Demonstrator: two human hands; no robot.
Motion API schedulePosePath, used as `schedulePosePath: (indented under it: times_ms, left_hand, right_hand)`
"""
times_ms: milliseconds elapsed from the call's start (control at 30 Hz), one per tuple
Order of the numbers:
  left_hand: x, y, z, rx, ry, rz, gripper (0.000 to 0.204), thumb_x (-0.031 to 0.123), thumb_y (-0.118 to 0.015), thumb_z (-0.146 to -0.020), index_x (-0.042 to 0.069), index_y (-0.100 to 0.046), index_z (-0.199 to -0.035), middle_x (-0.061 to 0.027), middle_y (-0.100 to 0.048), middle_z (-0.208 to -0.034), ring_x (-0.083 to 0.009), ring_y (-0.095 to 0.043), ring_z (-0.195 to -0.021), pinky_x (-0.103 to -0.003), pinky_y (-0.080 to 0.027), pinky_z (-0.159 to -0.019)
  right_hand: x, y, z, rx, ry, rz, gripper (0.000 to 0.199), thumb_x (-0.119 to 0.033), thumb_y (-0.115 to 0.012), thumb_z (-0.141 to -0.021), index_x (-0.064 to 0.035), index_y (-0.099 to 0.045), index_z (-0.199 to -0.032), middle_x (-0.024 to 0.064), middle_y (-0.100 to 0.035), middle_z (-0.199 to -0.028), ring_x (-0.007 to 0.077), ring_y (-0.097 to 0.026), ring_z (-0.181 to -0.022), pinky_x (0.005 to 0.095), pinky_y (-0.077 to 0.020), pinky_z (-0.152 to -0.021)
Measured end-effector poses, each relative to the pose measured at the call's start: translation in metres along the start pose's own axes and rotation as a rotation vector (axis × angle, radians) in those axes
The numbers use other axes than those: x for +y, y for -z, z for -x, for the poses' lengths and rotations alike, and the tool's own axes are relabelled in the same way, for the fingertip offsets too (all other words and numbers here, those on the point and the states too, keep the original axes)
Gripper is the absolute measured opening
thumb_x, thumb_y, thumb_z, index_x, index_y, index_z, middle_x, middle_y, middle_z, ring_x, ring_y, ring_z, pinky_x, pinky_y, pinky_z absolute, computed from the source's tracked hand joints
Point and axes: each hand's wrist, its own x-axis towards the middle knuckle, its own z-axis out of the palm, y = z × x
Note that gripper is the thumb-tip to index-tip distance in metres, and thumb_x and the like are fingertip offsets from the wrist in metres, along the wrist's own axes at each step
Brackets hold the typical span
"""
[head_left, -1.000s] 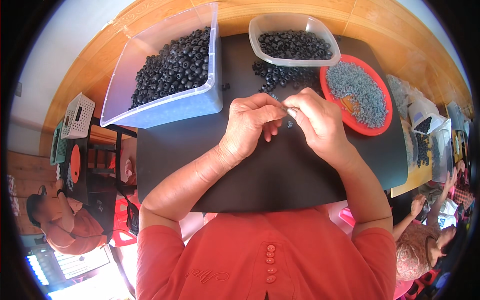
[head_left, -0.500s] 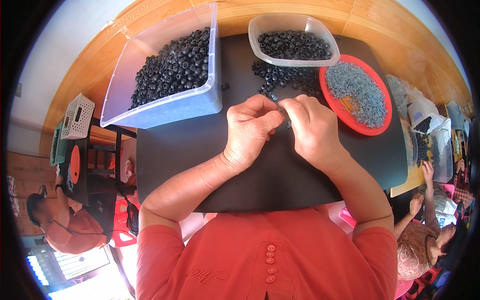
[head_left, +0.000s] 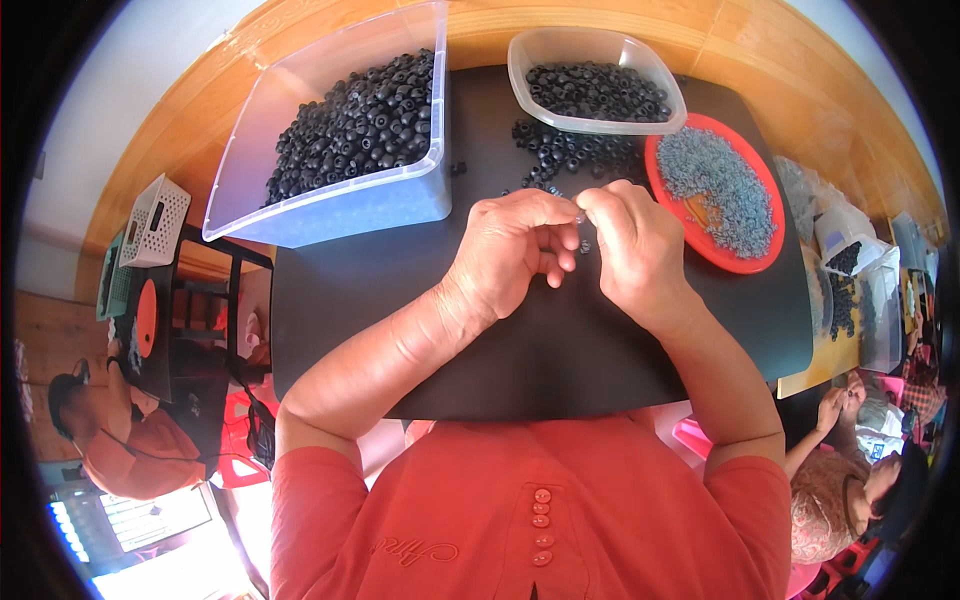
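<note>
Right of the bin [head_left: 350, 218] of black beads [head_left: 355, 130], the left hand [head_left: 505, 245] had thumb and forefinger close together, its hold impossible to tell. Beside their tips, the right hand [head_left: 640, 255] pinched a tiny piece [head_left: 580, 217], left of the red plate [head_left: 715, 252].

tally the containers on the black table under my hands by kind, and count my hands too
Large clear bin: 1
Small clear tub: 1
Red tray: 1
Hands: 2, the left hand and the right hand
Total: 5
</note>
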Motion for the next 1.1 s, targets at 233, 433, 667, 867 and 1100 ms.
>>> schedulePosePath:
  times_ms: [233,433,667,867,1100]
  left_hand:
    - [0.005,0.005,0.002,-0.031,-0.015,-0.094,0.016,0.014,-0.066,-0.086,-0.001,-0.065,-0.082,-0.0106,-0.062,-0.072,-0.0207,-0.059,-0.058,-0.032,-0.046,-0.050]
    - [0.010,0.000,0.002,-0.061,0.063,-0.118,0.018,0.016,-0.063,-0.086,-0.002,-0.065,-0.081,-0.0110,-0.060,-0.070,-0.0211,-0.058,-0.056,-0.032,-0.045,-0.048]
    - [0.001,0.009,0.000,-0.074,0.138,-0.054,0.015,0.014,-0.061,-0.084,-0.001,-0.064,-0.081,-0.0099,-0.059,-0.071,-0.0209,-0.056,-0.058,-0.034,-0.044,-0.050]
    - [0.005,0.007,-0.003,-0.115,0.150,0.103,0.016,0.015,-0.063,-0.085,0.000,-0.064,-0.079,-0.0089,-0.059,-0.069,-0.0202,-0.056,-0.057,-0.034,-0.045,-0.050]
    - [0.015,0.005,0.000,-0.115,0.113,-0.039,0.015,0.014,-0.069,-0.083,0.000,-0.067,-0.076,-0.0098,-0.062,-0.071,-0.0195,-0.059,-0.058,-0.032,-0.047,-0.050]
  right_hand:
    - [-0.004,0.002,-0.002,-0.030,0.010,0.041,0.034,0.014,-0.057,-0.064,0.0006,-0.058,-0.096,0.0118,-0.054,-0.078,0.0284,-0.055,-0.064,0.0369,-0.0440,-0.053]
    - [0.005,-0.004,0.005,-0.060,0.024,0.109,0.033,-0.003,-0.064,-0.065,-0.0026,-0.054,-0.096,0.0084,-0.051,-0.078,0.0260,-0.055,-0.068,0.0363,-0.0452,-0.056]
    - [-0.005,-0.002,0.001,-0.067,-0.010,0.148,0.030,-0.004,-0.063,-0.066,-0.0033,-0.055,-0.095,0.0083,-0.052,-0.079,0.0260,-0.055,-0.068,0.0366,-0.0446,-0.056]
    - [-0.001,-0.002,0.000,0.010,0.020,0.088,0.031,0.013,-0.057,-0.069,-0.0012,-0.057,-0.096,0.0106,-0.053,-0.077,0.0282,-0.055,-0.064,0.0381,-0.0431,-0.053]
    - [-0.001,0.002,-0.002,0.012,0.039,0.065,0.030,0.013,-0.057,-0.069,0.0000,-0.058,-0.096,0.0101,-0.053,-0.075,0.0279,-0.055,-0.063,0.0377,-0.0435,-0.053]
